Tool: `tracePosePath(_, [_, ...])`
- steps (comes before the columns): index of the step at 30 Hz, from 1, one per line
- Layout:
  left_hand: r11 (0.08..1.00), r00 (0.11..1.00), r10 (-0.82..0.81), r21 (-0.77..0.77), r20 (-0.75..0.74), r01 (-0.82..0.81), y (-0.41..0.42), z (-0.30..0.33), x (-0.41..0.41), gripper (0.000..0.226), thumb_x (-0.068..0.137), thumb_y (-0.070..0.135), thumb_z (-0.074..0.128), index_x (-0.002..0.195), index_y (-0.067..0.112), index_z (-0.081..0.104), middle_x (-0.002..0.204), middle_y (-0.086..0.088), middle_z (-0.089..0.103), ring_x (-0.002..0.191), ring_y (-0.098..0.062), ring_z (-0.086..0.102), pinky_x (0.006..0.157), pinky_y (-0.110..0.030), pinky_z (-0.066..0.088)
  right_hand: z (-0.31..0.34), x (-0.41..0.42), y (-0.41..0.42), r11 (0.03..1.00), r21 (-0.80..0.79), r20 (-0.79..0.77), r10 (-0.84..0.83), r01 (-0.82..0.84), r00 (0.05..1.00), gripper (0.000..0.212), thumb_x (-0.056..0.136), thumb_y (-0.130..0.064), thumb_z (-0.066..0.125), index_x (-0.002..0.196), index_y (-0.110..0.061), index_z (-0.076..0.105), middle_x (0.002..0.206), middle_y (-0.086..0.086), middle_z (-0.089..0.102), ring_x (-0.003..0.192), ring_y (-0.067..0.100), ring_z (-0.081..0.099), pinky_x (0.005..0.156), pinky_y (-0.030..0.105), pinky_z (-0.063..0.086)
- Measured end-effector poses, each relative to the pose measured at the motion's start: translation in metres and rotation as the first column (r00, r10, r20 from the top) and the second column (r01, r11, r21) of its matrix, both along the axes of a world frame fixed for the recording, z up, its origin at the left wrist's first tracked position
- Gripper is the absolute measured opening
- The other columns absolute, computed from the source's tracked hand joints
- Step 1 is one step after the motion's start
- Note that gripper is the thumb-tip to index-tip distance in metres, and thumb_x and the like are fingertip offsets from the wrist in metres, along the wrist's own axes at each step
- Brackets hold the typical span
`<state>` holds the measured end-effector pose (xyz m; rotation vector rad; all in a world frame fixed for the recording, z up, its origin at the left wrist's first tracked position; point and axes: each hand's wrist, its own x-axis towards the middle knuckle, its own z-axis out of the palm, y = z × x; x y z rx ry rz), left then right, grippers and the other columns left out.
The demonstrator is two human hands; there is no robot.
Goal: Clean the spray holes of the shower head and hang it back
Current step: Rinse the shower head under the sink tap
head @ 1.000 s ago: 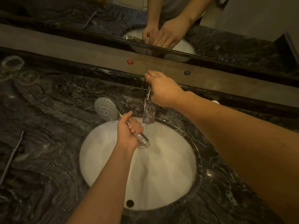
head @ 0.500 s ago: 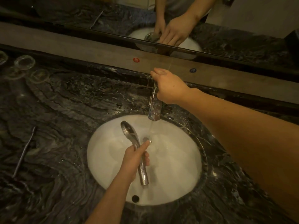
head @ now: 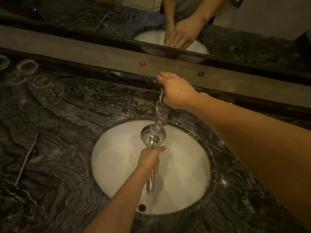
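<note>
The left hand (head: 150, 158), gripping the shower head (head: 153, 136), has swung it under the faucet (head: 161, 115), which the right hand (head: 175, 90) still clasps.

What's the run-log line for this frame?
phase: rinsing | left hand: gripping chrome shower head handle, chrome back up, under spout | right hand: on chrome faucet lever | water: running into white basin

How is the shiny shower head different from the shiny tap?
The chrome hand-held shower head is held over the white sink by the left hand; the chrome tap is fixed to the dark marble counter under the right hand. The shower head is round with a long handle; the tap's spout is flat and boxy. Both are wet, shiny metal.
</note>
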<state>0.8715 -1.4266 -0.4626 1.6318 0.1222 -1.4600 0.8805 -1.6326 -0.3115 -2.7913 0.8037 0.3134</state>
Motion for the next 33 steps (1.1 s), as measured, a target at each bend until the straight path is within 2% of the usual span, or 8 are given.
tracePosePath(5, [0.997, 0.996, -0.073, -0.015, 0.054, 0.074, -0.013, -0.001, 0.004, 0.026, 0.083, 0.017, 0.071, 0.071, 0.013, 0.049, 0.048, -0.002, 0.036, 0.037, -0.016, 0.030, 0.042, -0.023, 0.026, -0.001, 0.000, 0.000, 1.000, 0.004, 0.000, -0.010, 0.010, 1.000, 0.082, 0.088, -0.016, 0.063, 0.157, -0.012, 0.018, 0.164, 0.010, 0.015, 0.151, 0.027, 0.014, 0.119, 0.043, 0.023])
tracePosePath(12, [0.992, 0.988, -0.116, -0.047, 0.106, 0.121, -0.026, 0.005, 0.012, 0.018, 0.085, 0.006, 0.060, 0.072, 0.011, 0.049, 0.045, -0.001, 0.038, 0.035, -0.016, 0.031, 0.042, -0.021, 0.026, 0.000, 0.000, 0.000, 1.000, 0.007, 0.003, -0.014, 0.014, 1.000, 0.081, 0.088, -0.013, 0.063, 0.156, -0.011, 0.019, 0.164, 0.010, 0.015, 0.151, 0.026, 0.014, 0.118, 0.040, 0.022])
tracePosePath(23, [0.991, 0.991, -0.099, -0.083, 0.088, 0.107, -0.027, 0.006, 0.007, 0.025, 0.085, 0.005, 0.058, 0.064, 0.012, 0.047, 0.042, -0.002, 0.038, 0.034, -0.018, 0.033, 0.043, -0.025, 0.028, 0.002, -0.001, 0.001, 1.000, 0.010, 0.020, -0.001, 0.001, 1.000, 0.083, 0.087, -0.016, 0.067, 0.156, -0.008, 0.021, 0.163, 0.011, 0.018, 0.150, 0.026, 0.015, 0.118, 0.037, 0.023])
tracePosePath(25, [0.995, 0.998, -0.042, -0.090, 0.055, 0.047, -0.028, 0.004, 0.006, 0.026, 0.086, 0.006, 0.059, 0.065, 0.012, 0.046, 0.043, -0.001, 0.038, 0.034, -0.017, 0.032, 0.042, -0.024, 0.027, 0.003, -0.001, 0.000, 1.000, 0.014, 0.018, 0.000, -0.001, 1.000, 0.082, 0.088, -0.016, 0.066, 0.156, -0.008, 0.021, 0.163, 0.011, 0.018, 0.150, 0.026, 0.015, 0.117, 0.037, 0.023])
tracePosePath(29, [0.963, 0.974, 0.215, -0.151, -0.073, -0.224, -0.044, 0.006, 0.004, 0.014, 0.092, 0.014, 0.065, 0.081, 0.013, 0.055, 0.049, -0.002, 0.039, 0.039, -0.016, 0.037, 0.045, -0.027, 0.035, 0.001, 0.000, 0.000, 1.000, 0.007, 0.015, -0.002, 0.002, 1.000, 0.081, 0.089, -0.016, 0.064, 0.156, -0.009, 0.019, 0.164, 0.010, 0.016, 0.151, 0.025, 0.013, 0.117, 0.038, 0.022])
tracePosePath(33, [0.854, 0.841, 0.470, -0.104, -0.269, -0.510, -0.071, 0.010, 0.006, 0.008, 0.098, 0.006, 0.053, 0.094, 0.013, 0.053, 0.055, -0.001, 0.044, 0.045, -0.014, 0.043, 0.050, -0.029, 0.042, -0.001, 0.000, 0.000, 1.000, 0.006, 0.018, -0.004, 0.004, 1.000, 0.081, 0.089, -0.016, 0.063, 0.156, -0.010, 0.019, 0.164, 0.011, 0.015, 0.151, 0.025, 0.013, 0.118, 0.037, 0.021])
